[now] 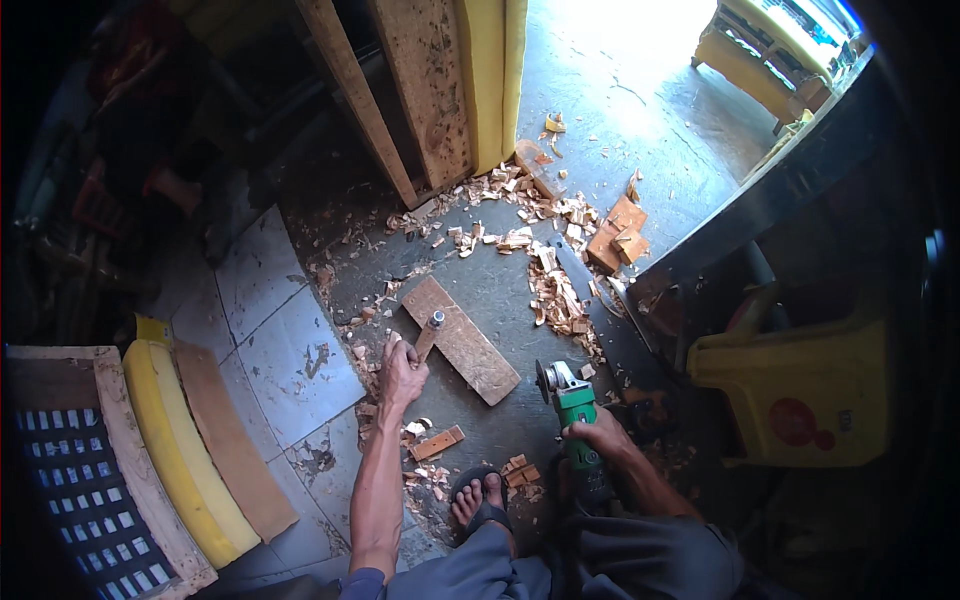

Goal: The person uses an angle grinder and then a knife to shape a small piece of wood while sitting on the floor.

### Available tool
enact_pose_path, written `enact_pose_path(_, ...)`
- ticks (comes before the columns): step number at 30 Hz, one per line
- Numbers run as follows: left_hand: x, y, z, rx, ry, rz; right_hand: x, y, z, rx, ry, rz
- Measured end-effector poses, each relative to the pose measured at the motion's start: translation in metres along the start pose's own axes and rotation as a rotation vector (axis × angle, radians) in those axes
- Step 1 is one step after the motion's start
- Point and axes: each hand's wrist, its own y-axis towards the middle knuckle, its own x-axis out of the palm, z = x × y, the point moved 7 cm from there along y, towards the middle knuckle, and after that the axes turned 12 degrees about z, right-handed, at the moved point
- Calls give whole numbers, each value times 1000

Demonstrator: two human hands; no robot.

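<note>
My right hand [605,438] is wrapped round the body of a green angle grinder [574,402], whose disc end points up and away from me. My left hand [402,370] grips a short wooden piece [427,342] with a round, shiny metal part [437,318] at its far end. That piece reaches over the left edge of a flat wooden board [468,350] lying on the floor. The grinder is apart from the board, to its right. Whether the disc is turning I cannot tell.
Wood chips [560,300] litter the floor, with a hand saw [585,272] and wood blocks [618,235] beyond. A yellow plastic stool [800,380] stands at right. Yellow padded pieces [185,440] and a webbed wooden frame [130,440] lie at left. My sandalled foot [482,500] is close by.
</note>
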Motion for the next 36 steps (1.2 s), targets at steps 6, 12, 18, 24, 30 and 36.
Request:
enact_pose_path(6,22,-59,67,245,122,-19,-5,0,14,4,-57,32)
enact_pose_path(12,42,-97,97,219,91,20,13,1,5,-24,-50,-17)
enact_pose_path(18,40,-97,101,317,168,83,22,-1,8,51,-26,-69)
enact_pose_path(24,41,-95,99,318,171,71,26,4,11,41,-101,-24)
enact_pose_path(30,41,-95,96,322,173,64,28,11,15,51,-114,14)
enact_pose_path(36,41,-95,95,353,156,84,26,9,16,62,-112,28)
